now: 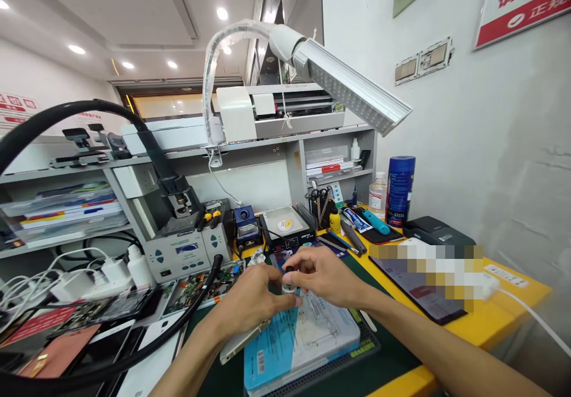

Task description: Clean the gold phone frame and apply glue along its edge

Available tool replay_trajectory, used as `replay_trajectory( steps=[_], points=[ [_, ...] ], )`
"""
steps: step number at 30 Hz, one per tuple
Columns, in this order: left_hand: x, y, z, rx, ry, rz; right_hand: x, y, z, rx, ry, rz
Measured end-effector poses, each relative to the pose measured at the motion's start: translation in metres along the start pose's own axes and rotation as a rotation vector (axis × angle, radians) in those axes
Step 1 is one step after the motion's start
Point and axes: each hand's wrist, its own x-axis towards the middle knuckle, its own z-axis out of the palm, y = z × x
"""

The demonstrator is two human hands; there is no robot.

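Observation:
My left hand (252,294) is closed around the side of a small whitish container (289,288), which is mostly covered by the fingers. On top of it, my right hand (323,273) pinches a dark cap (291,269) between thumb and fingers. Whether the cap sits on the container or is lifted off, I cannot tell. Both hands are over a blue and white box (307,337) with printed text and stains. A phone with a pale gold edge (243,342) lies beside the box, under my left wrist.
A dark green mat (379,367) covers the yellow table (520,302). To the left stand a grey hot air station (185,251) with a black hose, circuit boards (205,287) and several phones. A tablet (419,284) lies right; a blue can (400,191) stands behind. A lamp (352,84) hangs overhead.

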Motion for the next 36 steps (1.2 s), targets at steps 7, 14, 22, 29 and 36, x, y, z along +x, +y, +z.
replay_trajectory(
  steps=[7, 14, 22, 29, 36],
  points=[
    [0.003, -0.002, 0.001, -0.094, -0.046, 0.013, -0.003, -0.005, 0.001, -0.081, -0.039, 0.013],
    [0.002, -0.002, 0.004, -0.180, -0.089, 0.045, -0.001, 0.000, 0.001, -0.094, -0.084, 0.030],
    [0.006, -0.010, 0.010, -0.253, -0.104, 0.055, -0.002, 0.000, -0.001, -0.098, -0.118, 0.027],
    [0.015, -0.008, 0.018, -0.259, -0.051, 0.068, 0.002, 0.009, -0.008, -0.134, -0.080, 0.002],
    [0.028, -0.012, 0.029, -0.233, 0.035, 0.082, 0.006, 0.016, -0.012, -0.198, -0.042, 0.024]
  ],
)
